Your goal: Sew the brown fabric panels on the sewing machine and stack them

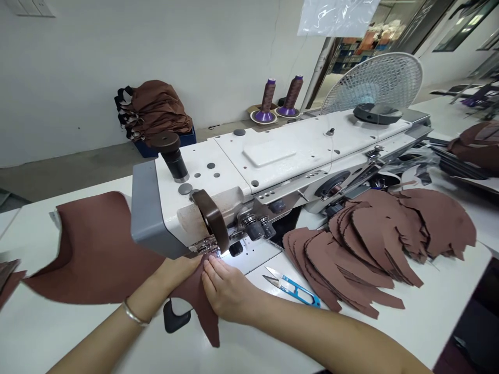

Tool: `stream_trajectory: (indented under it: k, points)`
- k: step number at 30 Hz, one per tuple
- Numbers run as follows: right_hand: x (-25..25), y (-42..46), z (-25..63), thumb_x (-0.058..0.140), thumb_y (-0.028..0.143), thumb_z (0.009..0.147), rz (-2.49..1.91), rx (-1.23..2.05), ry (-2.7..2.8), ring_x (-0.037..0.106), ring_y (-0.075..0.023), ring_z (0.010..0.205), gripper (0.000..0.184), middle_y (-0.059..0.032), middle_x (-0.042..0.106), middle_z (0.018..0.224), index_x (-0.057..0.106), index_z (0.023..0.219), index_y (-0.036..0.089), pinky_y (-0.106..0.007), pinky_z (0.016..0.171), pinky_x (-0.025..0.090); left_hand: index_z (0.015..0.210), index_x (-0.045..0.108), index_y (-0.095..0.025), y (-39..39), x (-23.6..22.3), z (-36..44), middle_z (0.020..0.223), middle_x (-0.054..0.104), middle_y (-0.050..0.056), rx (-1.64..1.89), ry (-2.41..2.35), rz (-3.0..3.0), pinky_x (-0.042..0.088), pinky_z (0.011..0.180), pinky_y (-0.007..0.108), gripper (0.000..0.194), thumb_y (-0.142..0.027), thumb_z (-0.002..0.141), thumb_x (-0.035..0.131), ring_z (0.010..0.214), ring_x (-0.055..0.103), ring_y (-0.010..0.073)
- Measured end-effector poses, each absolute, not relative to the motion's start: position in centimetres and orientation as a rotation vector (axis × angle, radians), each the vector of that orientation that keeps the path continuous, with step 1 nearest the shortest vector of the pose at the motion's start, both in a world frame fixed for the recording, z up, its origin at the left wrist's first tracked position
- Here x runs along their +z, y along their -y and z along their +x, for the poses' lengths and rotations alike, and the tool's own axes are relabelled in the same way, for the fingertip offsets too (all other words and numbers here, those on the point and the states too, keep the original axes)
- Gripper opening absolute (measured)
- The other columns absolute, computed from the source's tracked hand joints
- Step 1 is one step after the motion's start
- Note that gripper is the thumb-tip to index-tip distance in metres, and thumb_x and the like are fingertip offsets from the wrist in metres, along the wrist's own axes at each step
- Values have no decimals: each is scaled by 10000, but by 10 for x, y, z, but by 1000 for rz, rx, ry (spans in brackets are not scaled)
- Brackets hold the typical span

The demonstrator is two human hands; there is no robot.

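Observation:
A brown leather-like piece (pixel 206 310) lies under the presser foot of a white sewing machine (pixel 234 171), and its narrow end points towards me. On its right side, close to the lit needle area, my right hand (pixel 230 291) rests with its fingers laid flat on the piece. From the left my left hand (pixel 180 272) reaches to the piece's far edge; the machine head hides its fingertips, so their grip does not show. A larger brown panel (pixel 97 249) spreads over the table left of the machine head. Blue thread snips (pixel 298 291) lie right of my right hand.
Stacked brown cut pieces (pixel 362 244) cover the table's right side. Two thread cones (pixel 268 98) and a fan (pixel 374 83) stand behind the machine. A blue crate (pixel 148 149) by the wall holds piled brown items. A black rounded pad (pixel 175 319) lies near my left wrist.

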State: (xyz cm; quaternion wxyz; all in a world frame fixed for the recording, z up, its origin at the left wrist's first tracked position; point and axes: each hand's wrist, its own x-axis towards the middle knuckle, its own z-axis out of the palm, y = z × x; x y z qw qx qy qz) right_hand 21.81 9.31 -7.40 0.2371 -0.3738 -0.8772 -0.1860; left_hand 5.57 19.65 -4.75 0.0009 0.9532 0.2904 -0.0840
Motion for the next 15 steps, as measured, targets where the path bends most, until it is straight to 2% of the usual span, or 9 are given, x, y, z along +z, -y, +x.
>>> stream_trajectory:
  k: [3,8,12,15]
  points:
    - [-75,-95,219,379,86,879,-1029,-471,2435,587,-320,1106,339,-293,601,1145,572,1105,-76,-514,1012,422,974,659,-173,-202,-51,55,734,691,78,-189,-966,3028,473,641,301,221,-191,840,484,640,630,210]
    - [-74,-96,218,346,92,887,-1042,-477,2412,586,-314,1105,351,-271,608,1149,587,1094,-55,-499,992,447,845,670,-168,-204,-56,53,605,648,59,-133,-1030,3031,460,582,309,220,-173,849,450,531,590,207]
    - [-72,-96,218,365,113,879,-1031,-518,2345,603,-317,1074,341,-253,632,1111,605,1062,-46,-474,977,466,832,686,-149,-202,-56,54,706,691,101,-200,-1063,3038,430,536,298,248,-99,818,444,532,592,210]
    - [-72,-96,219,377,109,874,-1021,-522,2351,601,-318,1076,332,-249,634,1110,608,1059,-40,-474,964,475,910,682,-151,-199,-54,57,736,695,98,-202,-1083,3033,442,594,308,241,-113,824,461,567,600,213]
